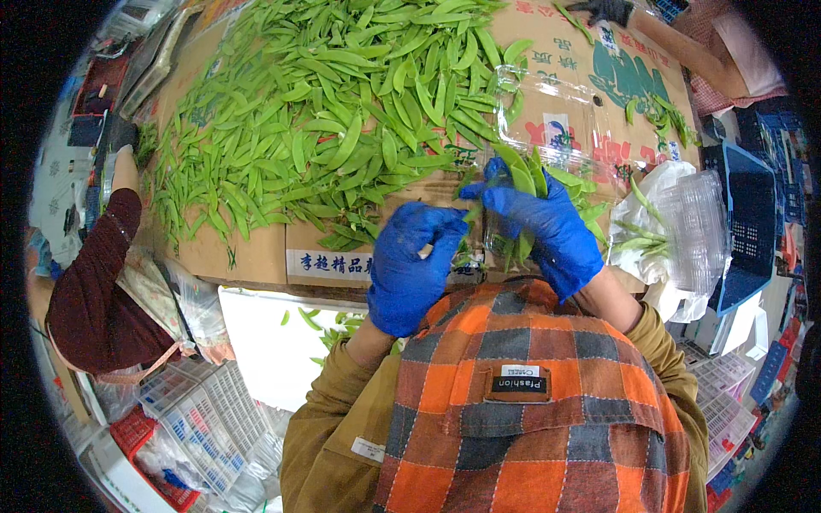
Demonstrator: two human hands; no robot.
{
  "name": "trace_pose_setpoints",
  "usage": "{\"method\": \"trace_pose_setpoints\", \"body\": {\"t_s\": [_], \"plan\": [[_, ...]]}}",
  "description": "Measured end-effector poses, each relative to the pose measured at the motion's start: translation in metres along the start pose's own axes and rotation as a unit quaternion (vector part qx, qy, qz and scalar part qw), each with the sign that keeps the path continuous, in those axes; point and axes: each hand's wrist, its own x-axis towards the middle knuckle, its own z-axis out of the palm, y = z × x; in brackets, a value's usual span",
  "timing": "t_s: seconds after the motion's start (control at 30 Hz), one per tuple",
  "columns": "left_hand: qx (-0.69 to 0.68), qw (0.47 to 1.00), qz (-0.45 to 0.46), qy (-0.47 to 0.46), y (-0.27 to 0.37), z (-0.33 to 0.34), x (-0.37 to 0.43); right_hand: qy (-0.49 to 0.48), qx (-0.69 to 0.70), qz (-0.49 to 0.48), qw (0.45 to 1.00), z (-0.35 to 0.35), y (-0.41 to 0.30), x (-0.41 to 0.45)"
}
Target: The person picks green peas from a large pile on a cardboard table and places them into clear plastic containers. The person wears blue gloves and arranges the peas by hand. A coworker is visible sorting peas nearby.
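Note:
My right hand [545, 218], in a blue glove, holds a small bunch of green snow pea pods [518, 172] upright between thumb and fingers. Beside it, my left hand [417, 266], gloved the same way, has its thumb and forefinger pinched together on the end of a blurred pod [473, 213]. Under and beyond the right hand lies a clear plastic container [545, 96], partly hidden by the hand and pods. A large, spread pile of snow peas [333, 128] covers much of the cardboard-topped table [256, 253] ahead of me.
At right stand a stack of clear plastic trays [696, 224], a white plastic bag [664, 183] with pods, and a blue crate [747, 224]. Below the table edge, a white box [256, 346] holds some pods. Co-workers' arms reach in at left [125, 186] and upper right [680, 48].

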Motion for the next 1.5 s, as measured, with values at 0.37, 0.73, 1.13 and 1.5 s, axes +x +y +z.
{"method": "trace_pose_setpoints", "body": {"t_s": [0.37, 0.73, 1.13, 1.5], "plan": [[-0.188, 0.953, -0.189, 0.143, -0.01, -0.012, 0.008, -0.039, 0.067, -0.058, 0.995, -0.014, 0.004, 0.002], [-0.298, 0.927, -0.175, 0.147, 0.008, -0.002, 0.007, -0.046, -0.009, 0.045, 0.998, -0.003, 0.001, 0.002], [-0.132, 0.974, -0.147, 0.11, -0.025, -0.022, 0.0, 0.047, 0.065, -0.001, 0.997, -0.012, -0.013, -0.002], [0.374, 0.925, 0.003, -0.063, -0.058, -0.053, -0.032, -0.03, 0.055, 0.098, 0.993, -0.016, -0.014, -0.006]]}}
